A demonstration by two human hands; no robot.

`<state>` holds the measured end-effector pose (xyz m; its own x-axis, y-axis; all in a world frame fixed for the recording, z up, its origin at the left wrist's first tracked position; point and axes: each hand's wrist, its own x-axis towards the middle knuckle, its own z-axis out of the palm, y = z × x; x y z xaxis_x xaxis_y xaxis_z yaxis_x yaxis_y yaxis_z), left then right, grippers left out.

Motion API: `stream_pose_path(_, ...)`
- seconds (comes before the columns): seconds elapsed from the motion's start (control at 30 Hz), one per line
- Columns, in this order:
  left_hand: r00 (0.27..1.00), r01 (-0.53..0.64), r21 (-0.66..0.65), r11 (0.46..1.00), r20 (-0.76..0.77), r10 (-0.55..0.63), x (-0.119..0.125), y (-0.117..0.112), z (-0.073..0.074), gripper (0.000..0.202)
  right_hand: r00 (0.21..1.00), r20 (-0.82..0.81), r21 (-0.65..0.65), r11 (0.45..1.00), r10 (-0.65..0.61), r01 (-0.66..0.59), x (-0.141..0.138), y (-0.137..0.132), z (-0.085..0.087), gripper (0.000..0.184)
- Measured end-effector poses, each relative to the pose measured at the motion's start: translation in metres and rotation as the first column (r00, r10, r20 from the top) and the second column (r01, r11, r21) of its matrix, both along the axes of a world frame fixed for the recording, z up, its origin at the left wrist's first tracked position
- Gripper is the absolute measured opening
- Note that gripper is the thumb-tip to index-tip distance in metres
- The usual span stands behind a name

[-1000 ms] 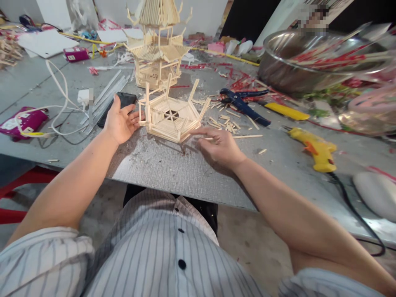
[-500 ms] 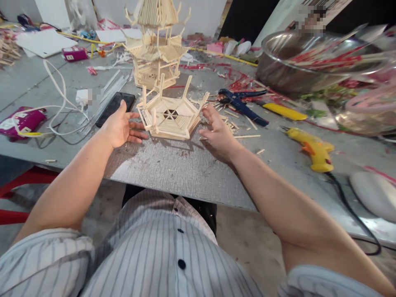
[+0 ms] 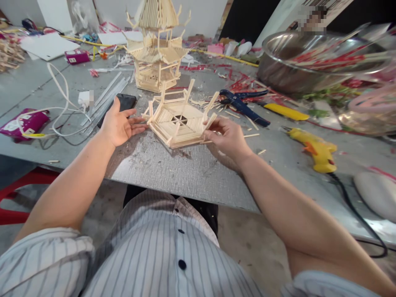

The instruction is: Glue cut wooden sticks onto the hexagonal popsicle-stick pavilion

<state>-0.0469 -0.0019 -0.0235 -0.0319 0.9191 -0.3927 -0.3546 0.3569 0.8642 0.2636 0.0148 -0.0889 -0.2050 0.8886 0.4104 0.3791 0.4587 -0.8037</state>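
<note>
A six-sided platform of thin wooden sticks (image 3: 177, 128), with short posts at its corners, sits slightly tilted in front of me. My right hand (image 3: 225, 136) pinches its right edge between thumb and fingers. At its left corner, my left hand (image 3: 122, 123) is open, palm up, fingers stretched out with the tips at or just beside the sticks. Behind the platform stands a tiered stick pagoda (image 3: 157, 53) with upturned eaves. A black phone (image 3: 126, 100) lies partly hidden behind my left hand.
To the right lie blue-handled pliers (image 3: 244, 107), a yellow cutter (image 3: 286, 111) and a yellow glue gun (image 3: 312, 148) with a black cord. A large metal basin (image 3: 272, 68) holds red-wrapped sticks. A white cable (image 3: 66, 95) and purple packs (image 3: 26, 123) lie left.
The platform has turned, and its near side has come a little closer to me. My right hand has closed on its right edge; my left hand stays open.
</note>
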Motion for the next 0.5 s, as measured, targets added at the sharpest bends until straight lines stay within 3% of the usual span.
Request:
stream_pose_path(0.17,0.999,-0.019,0.071,0.997,0.04,0.016,0.0,0.005,-0.007,0.077,0.991,0.039,-0.037,0.991,0.128,-0.126,-0.004,-0.012,0.003,0.019)
stream_pose_path(0.5,0.996,-0.071,0.105,0.992,0.053,0.066,-0.011,0.013,-0.017,0.075,0.966,0.086,-0.061,0.969,0.243,-0.238,-0.012,-0.028,0.012,0.031)
